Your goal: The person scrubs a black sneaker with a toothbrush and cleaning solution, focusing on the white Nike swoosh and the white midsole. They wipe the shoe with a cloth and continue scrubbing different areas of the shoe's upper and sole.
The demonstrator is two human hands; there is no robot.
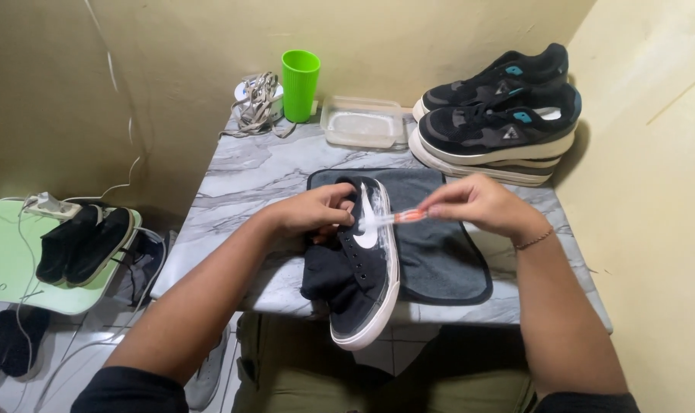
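Note:
A black sneaker (360,268) with a white sole and a white side mark lies on its side across a dark grey cloth (439,252) on the marble-patterned table (240,183). Its heel hangs over the table's front edge. My left hand (317,210) grips the shoe at its opening, fingers tucked inside. My right hand (477,205) pinches a small brush with an orange and clear handle (405,217), whose head touches the foamy side of the shoe.
At the table's back stand a green cup (300,84), a bundle of white laces (257,103) and a clear plastic tub (365,122). A stacked pair of black sneakers (500,115) sits back right. Left, a green stool (11,252) carries another black pair (83,243).

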